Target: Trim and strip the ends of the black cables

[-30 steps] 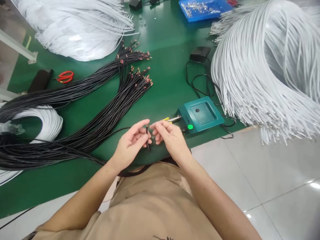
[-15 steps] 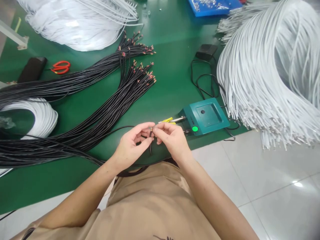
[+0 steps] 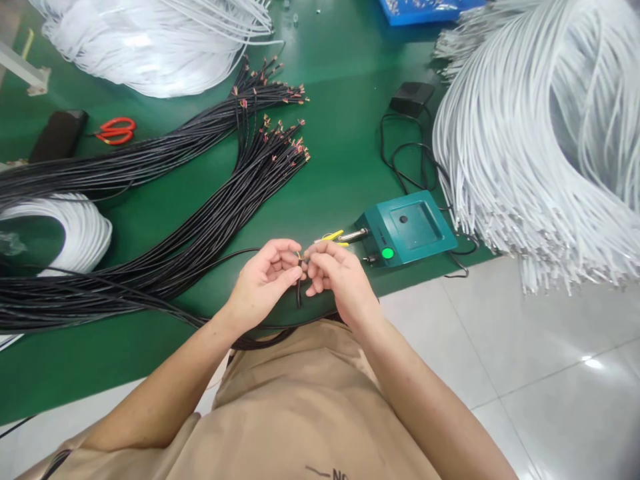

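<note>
Between my hands is a black cable [image 3: 299, 293] with a thin yellowish wire end showing at its top. My left hand [image 3: 265, 277] pinches the cable between thumb and fingers. My right hand [image 3: 340, 270] is at the cable's wire end, thumb and forefinger pressed together; the fine strands there are too small to make out fully. Just beyond my right hand lies a yellow-handled tool [image 3: 333, 236], partly hidden, in front of a teal box-shaped device [image 3: 413, 230] with a lit green button [image 3: 387, 253].
Bundles of black cables [image 3: 200, 233] with stripped coloured ends run across the green table [image 3: 340, 133] at left. Large heaps of white cables [image 3: 500, 147] stand right and back left. Red scissors [image 3: 116, 131], a dark case [image 3: 59, 137], a black adapter [image 3: 412, 99] and a blue tray [image 3: 425, 12] lie farther back.
Both hands stay together at the cable end. The right hand's lower fingers have spread a little. The whole view has shifted slightly.
</note>
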